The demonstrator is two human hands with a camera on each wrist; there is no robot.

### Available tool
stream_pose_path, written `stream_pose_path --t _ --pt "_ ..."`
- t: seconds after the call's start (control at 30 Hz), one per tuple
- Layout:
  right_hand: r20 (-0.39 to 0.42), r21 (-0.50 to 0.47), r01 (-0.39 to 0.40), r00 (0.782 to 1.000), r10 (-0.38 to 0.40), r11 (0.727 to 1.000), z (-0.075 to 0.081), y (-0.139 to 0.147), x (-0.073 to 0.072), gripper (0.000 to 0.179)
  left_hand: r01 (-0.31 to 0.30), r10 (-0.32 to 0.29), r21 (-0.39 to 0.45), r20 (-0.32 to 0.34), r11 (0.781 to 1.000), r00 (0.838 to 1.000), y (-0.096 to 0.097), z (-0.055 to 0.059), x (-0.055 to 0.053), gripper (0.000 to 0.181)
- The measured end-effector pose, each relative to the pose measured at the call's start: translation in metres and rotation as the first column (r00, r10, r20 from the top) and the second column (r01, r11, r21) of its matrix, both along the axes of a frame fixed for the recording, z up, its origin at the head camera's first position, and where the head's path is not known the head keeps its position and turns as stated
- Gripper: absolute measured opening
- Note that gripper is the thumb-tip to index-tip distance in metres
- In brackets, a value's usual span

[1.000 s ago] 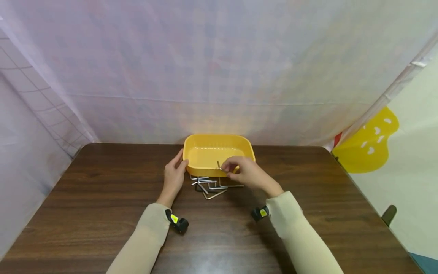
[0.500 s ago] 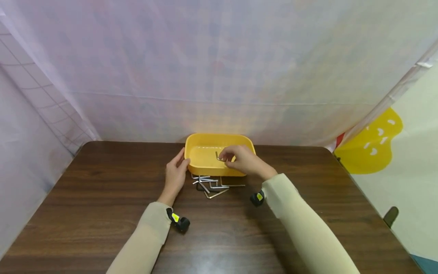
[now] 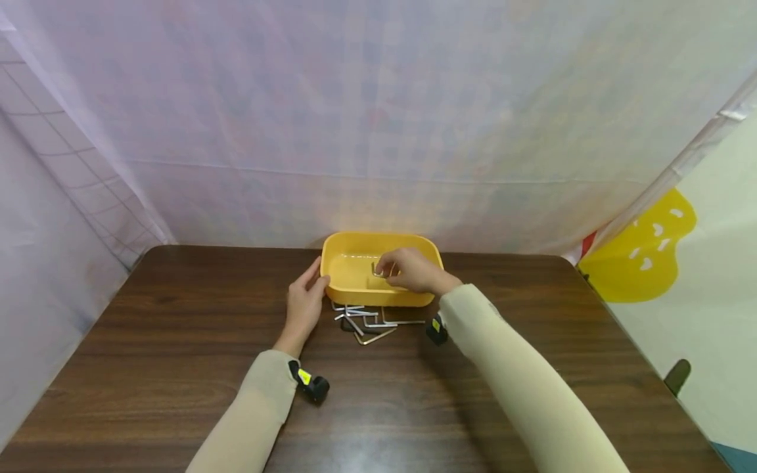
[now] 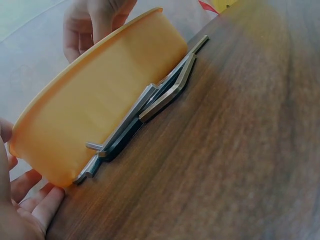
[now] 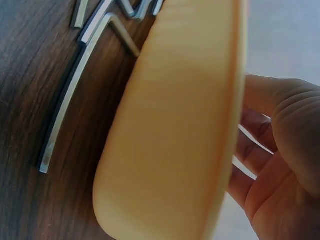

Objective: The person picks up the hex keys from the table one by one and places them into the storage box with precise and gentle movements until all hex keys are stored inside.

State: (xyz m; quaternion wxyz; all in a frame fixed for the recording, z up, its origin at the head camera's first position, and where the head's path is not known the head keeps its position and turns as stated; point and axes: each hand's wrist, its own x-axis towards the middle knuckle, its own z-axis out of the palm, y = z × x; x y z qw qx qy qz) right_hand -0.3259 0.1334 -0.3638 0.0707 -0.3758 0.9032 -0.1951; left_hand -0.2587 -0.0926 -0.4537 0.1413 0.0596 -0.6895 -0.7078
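Note:
A yellow plastic tray (image 3: 378, 299) stands near the table's far edge. My left hand (image 3: 304, 303) grips its left end, the thumb at the rim and the fingers along the outside. Inside the tray's walls, my right hand (image 3: 415, 270) pinches a small L-shaped hex key (image 3: 374, 269), its short arm pointing up. Several more hex keys lie loosely heaped against the tray's near side, among them a brass-toned one (image 3: 378, 337) in front and a long one (image 5: 62, 102) in the right wrist view. The tray wall hides the right fingertips in both wrist views.
The dark wooden table (image 3: 177, 368) reaches out on both sides of the tray. Behind it hangs a pale checked curtain (image 3: 367, 131). A yellow cut-out shape (image 3: 644, 256) is on the white surface at the right.
My right hand has moved forward from the tray's near rim into the space over its floor, still pinching the hex key. The left hand keeps its grip on the tray.

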Motion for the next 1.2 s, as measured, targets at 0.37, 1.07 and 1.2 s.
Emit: stream_pose_path --t 0.37,1.07,1.2 --pt "0.025 0.080 0.020 0.999 -0.022 0.997 -0.022 -0.008 -0.018 0.021 -0.001 0.001 -0.042 0.001 0.999 1.000 0.005 -0.009 -0.006 0.048" --pt "0.075 0.153 0.028 0.996 -0.040 0.988 -0.033 -0.014 -0.029 0.018 -0.022 0.022 -0.045 0.002 0.999 1.000 0.008 -0.007 -0.008 0.049" --pt "0.080 0.164 0.035 0.996 -0.048 0.986 -0.033 -0.014 -0.030 0.016 -0.025 0.025 -0.051 -0.003 0.998 1.000 0.009 -0.007 -0.008 0.049"
